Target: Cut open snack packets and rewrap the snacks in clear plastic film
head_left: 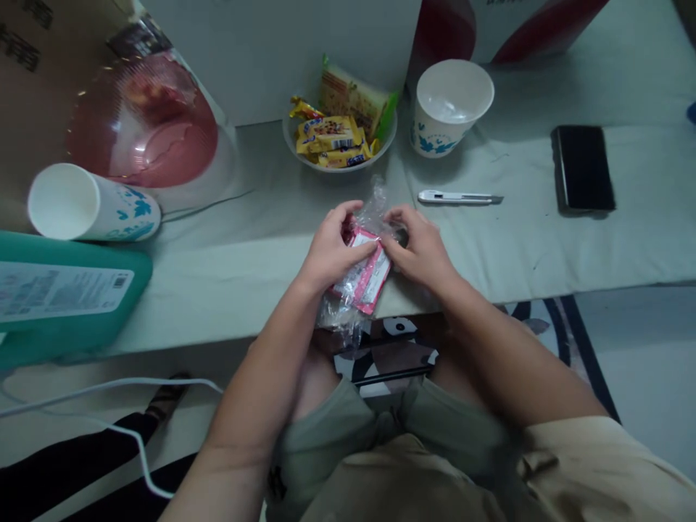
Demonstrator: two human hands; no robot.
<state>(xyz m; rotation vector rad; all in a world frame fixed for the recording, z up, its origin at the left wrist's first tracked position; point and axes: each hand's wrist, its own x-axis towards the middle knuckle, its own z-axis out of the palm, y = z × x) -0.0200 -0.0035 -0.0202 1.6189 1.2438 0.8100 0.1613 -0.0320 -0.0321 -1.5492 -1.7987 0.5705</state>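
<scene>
Near the table's front edge, a small pink-and-white package (pixel 370 279) in crinkled clear plastic wrap (pixel 340 312) sits between my two hands. My left hand (pixel 337 246) grips its left side, thumb laid across the front and fingers curled behind. On the other side my right hand (pixel 416 243) pinches the upper right part of the wrap, thumb against the package. Loose plastic sticks out above and below the hands. Something dark shows beside the right fingers, too small to name. Just beyond the right hand lies a white utility knife (pixel 460 198) with its blade out.
Behind the hands stands a bowl (pixel 340 168) of wrapped snacks, with a paper cup (pixel 451 109) to its right. A black flat case (pixel 584 170) lies far right. At left are another paper cup (pixel 92 203), a pink plastic container (pixel 179 148) and a green jug (pixel 125 304).
</scene>
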